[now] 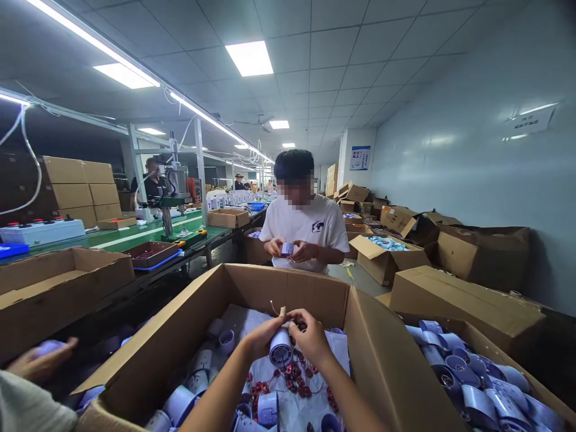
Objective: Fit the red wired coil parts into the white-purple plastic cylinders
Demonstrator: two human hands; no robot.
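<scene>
Over a large cardboard box, my left hand [263,337] is closed around a lavender plastic cylinder housing [281,349], its slotted round end tilted toward me. At the housing's far end, the fingers of my right hand [309,337] are pinched together; what they grip is too small to make out. A thin wire [272,307] with a pale tip sticks up beside my left thumb. Below lie small red-and-black round parts [294,375] on thin wires, on white sheeting [310,408]. More lavender housings [269,409] lie in the box, mostly toward its left side.
The cardboard box [373,360] surrounds my hands. Another box of housings [477,372] stands at right. A co-worker [306,225] opposite holds a similar housing; another person's hand [45,357] holds one at left. A green conveyor bench [126,240] runs along the left.
</scene>
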